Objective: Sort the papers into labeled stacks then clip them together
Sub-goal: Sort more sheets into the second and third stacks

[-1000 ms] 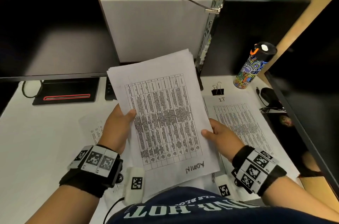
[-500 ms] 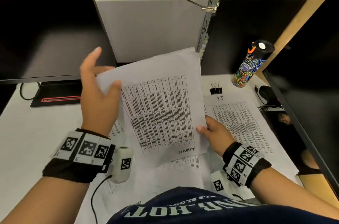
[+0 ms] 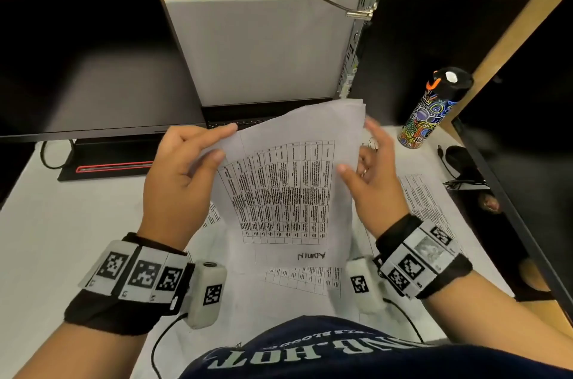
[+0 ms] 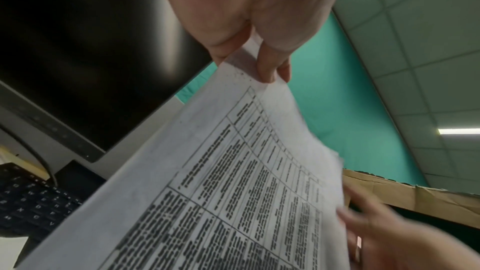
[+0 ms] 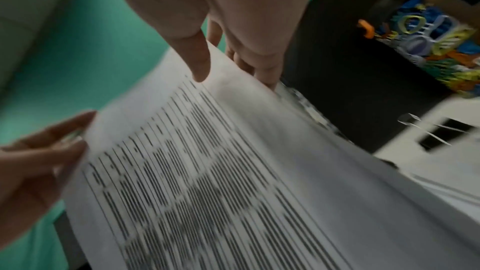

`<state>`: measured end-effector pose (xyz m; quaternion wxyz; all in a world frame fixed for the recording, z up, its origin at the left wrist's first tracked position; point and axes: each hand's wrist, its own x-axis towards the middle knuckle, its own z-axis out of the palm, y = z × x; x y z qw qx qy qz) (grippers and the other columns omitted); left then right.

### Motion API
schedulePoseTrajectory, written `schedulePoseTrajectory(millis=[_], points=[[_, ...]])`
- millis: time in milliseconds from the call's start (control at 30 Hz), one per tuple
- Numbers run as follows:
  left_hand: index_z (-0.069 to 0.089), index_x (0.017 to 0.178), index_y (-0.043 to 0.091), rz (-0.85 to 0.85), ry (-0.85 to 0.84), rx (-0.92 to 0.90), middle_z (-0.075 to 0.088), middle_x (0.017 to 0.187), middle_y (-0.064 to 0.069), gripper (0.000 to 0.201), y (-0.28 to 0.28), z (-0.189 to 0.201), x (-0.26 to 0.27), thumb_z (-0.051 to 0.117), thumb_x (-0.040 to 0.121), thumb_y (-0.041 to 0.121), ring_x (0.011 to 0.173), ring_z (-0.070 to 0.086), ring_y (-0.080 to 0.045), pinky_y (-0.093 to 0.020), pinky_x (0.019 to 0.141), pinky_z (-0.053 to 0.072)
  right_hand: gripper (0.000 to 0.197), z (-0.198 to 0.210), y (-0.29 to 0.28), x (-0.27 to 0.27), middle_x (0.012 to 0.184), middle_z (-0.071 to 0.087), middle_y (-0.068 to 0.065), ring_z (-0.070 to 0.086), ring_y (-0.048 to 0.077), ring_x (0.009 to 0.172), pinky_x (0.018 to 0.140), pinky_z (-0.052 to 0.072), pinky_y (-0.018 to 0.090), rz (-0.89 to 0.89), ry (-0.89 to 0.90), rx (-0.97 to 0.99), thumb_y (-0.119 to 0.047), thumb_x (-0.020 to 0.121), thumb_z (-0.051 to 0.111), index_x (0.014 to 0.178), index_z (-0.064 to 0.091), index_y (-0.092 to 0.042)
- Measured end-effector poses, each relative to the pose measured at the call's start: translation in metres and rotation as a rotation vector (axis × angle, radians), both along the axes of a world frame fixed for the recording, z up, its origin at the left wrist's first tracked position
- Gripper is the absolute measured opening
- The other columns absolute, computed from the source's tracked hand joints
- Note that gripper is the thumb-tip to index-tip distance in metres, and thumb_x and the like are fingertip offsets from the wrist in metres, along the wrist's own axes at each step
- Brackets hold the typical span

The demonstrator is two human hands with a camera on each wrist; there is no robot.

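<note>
A stack of printed table sheets marked "ADMIN" (image 3: pixel 288 192) is held tilted above the desk. My left hand (image 3: pixel 224 143) pinches its upper left corner, thumb on the front; the left wrist view shows the same pinch of that hand (image 4: pixel 254 69) on the stack (image 4: pixel 233 171). My right hand (image 3: pixel 356 149) holds the upper right edge. In the right wrist view its thumb lies on the front of the sheets (image 5: pixel 233 171) and the fingers (image 5: pixel 259 67) sit behind. A black binder clip (image 5: pixel 439 137) lies on the desk, mostly hidden behind the right hand in the head view.
More printed sheets lie on the white desk: one pile at the right (image 3: pixel 424 202), others under the held stack (image 3: pixel 304 279). A monitor (image 3: pixel 77 46) stands at the left, a keyboard (image 3: pixel 248 118) behind the papers, a computer tower (image 3: pixel 434 37) and patterned bottle (image 3: pixel 431 112) at the right.
The left hand, lifted and open half a second ago, now pinches the stack's top left corner. The right hand slid from the lower right edge up to the upper right edge.
</note>
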<state>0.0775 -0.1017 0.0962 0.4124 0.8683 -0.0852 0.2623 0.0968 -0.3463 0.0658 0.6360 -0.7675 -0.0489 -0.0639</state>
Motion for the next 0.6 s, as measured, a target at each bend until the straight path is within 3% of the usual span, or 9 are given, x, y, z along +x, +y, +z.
schedulePoseTrajectory(millis=[67,133,200,267,333,467,533,600], points=[[0.058,0.115,0.031,-0.007,0.001,-0.018,0.048,0.097,0.015,0.038,0.001,-0.001,0.0,0.057,0.091,0.002,0.096,0.046,0.014,0.001,0.084,0.033,0.079,0.023,0.004,0.005,0.129,0.053,0.007,0.057,0.011,0.115,0.098,0.048,0.024,-0.001,-0.163,-0.026,-0.003,0.089,0.056,0.131,0.017,-0.056],[0.058,0.114,0.031,-0.005,0.007,-0.035,0.048,0.098,0.015,0.038,0.001,-0.001,0.0,0.057,0.091,0.001,0.097,0.046,0.013,0.001,0.085,0.032,0.075,0.035,0.005,0.013,0.135,0.048,-0.004,0.049,0.009,0.124,0.106,0.04,0.024,0.017,-0.28,-0.175,-0.004,0.09,0.055,0.137,0.02,-0.05],[0.058,0.115,0.031,-0.002,0.008,-0.039,0.048,0.1,0.016,0.038,0.001,-0.001,0.001,0.056,0.091,0.001,0.097,0.045,0.014,0.002,0.085,0.032,0.06,0.037,0.003,0.022,0.126,0.047,-0.019,0.039,-0.015,0.117,0.103,0.028,0.005,0.031,-0.322,-0.368,-0.007,0.091,0.052,0.138,0.033,-0.039],[0.059,0.114,0.031,0.002,0.014,-0.045,0.048,0.1,0.015,0.039,0.0,-0.001,0.003,0.055,0.091,0.0,0.097,0.045,0.015,0.002,0.084,0.032,0.043,0.033,0.004,0.028,0.112,0.049,-0.013,0.037,-0.025,0.102,0.089,0.025,-0.007,0.001,-0.295,-0.461,-0.01,0.092,0.05,0.131,0.049,-0.03],[0.059,0.114,0.031,0.006,0.021,-0.048,0.048,0.099,0.015,0.038,-0.001,-0.001,0.004,0.055,0.091,0.001,0.096,0.044,0.017,0.003,0.083,0.032,0.036,0.03,0.005,0.028,0.109,0.05,-0.011,0.038,-0.025,0.097,0.086,0.025,-0.008,-0.034,-0.274,-0.473,-0.01,0.093,0.049,0.126,0.055,-0.026],[0.058,0.115,0.036,0.033,0.04,-0.088,0.051,0.101,0.015,0.037,0.0,-0.002,0.004,0.057,0.091,0.006,0.098,0.048,0.014,0.0,0.085,0.036,0.031,0.029,0.008,0.027,0.107,0.054,-0.009,0.045,-0.011,0.092,0.084,0.026,-0.009,-0.087,-0.243,-0.442,-0.009,0.093,0.048,0.118,0.061,-0.023],[0.054,0.118,0.043,0.006,0.074,-0.26,0.056,0.107,0.011,0.045,0.0,-0.003,0.006,0.059,0.09,0.007,0.104,0.056,0.002,-0.014,0.091,0.044,0.029,0.031,0.008,0.026,0.105,0.056,-0.01,0.047,-0.012,0.092,0.084,0.028,-0.008,-0.099,-0.223,-0.402,-0.008,0.093,0.049,0.112,0.062,-0.025],[0.046,0.121,0.038,-0.056,0.12,-0.516,0.058,0.114,0.007,0.051,0.0,-0.006,0.007,0.058,0.089,0.0,0.107,0.061,-0.007,-0.023,0.091,0.051,0.029,0.034,0.008,0.025,0.104,0.056,-0.013,0.047,-0.016,0.096,0.085,0.031,-0.006,-0.106,-0.212,-0.355,-0.008,0.092,0.049,0.106,0.061,-0.031]])
